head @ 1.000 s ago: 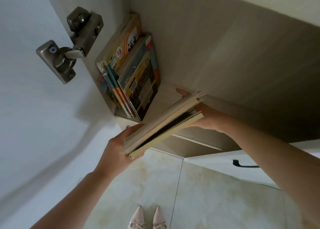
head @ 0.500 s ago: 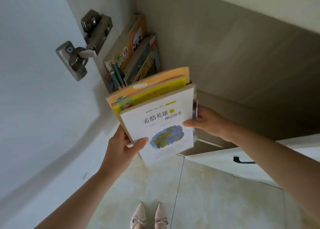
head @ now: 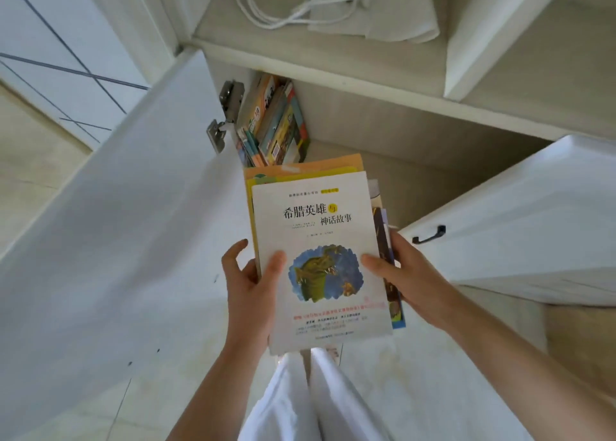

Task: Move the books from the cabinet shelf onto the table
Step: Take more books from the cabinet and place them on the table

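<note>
I hold a stack of books (head: 320,227) flat in front of me, outside the cabinet. The top one has a white cover with Chinese lettering and a blue-and-gold picture. My left hand (head: 251,284) grips the stack's left edge, thumb on the cover. My right hand (head: 405,274) grips the right edge, thumb on the cover too. Several more books (head: 275,124) lean upright at the left end of the cabinet shelf (head: 383,167), behind the stack. The table is not in view.
The open white cabinet door (head: 126,227) stands to my left with its metal hinge (head: 223,120). To the right is a white door with a black handle (head: 428,235). A higher shelf holds a white cable (head: 283,10) and folded cloth (head: 393,14). Pale tiled floor lies below.
The stack has come out of the shelf and down toward my body, staying cover-up. My view has pulled back and tilted, showing the upper shelf and both doors.
</note>
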{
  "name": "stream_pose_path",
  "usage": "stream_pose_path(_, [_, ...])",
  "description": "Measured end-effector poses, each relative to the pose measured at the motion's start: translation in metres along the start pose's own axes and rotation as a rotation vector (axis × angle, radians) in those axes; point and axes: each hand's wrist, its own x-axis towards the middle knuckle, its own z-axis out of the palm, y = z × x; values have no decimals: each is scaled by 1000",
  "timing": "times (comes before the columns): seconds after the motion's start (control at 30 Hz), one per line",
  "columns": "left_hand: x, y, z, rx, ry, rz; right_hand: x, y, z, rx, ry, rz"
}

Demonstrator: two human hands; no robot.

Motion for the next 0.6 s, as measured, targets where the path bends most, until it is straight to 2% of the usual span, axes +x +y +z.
stream_pose_path(0.2, [-62,34,-16,29,59,-2,-73,-15,11,36,-17,5])
stream_pose_path(0.37, [-102,45,-16,-15,129,5,-98,-31,11,-3,-64,-33])
stream_pose_path(0.6, [-149,38,-7,-58,343,43,-104,-44,4,-153,-198,-86])
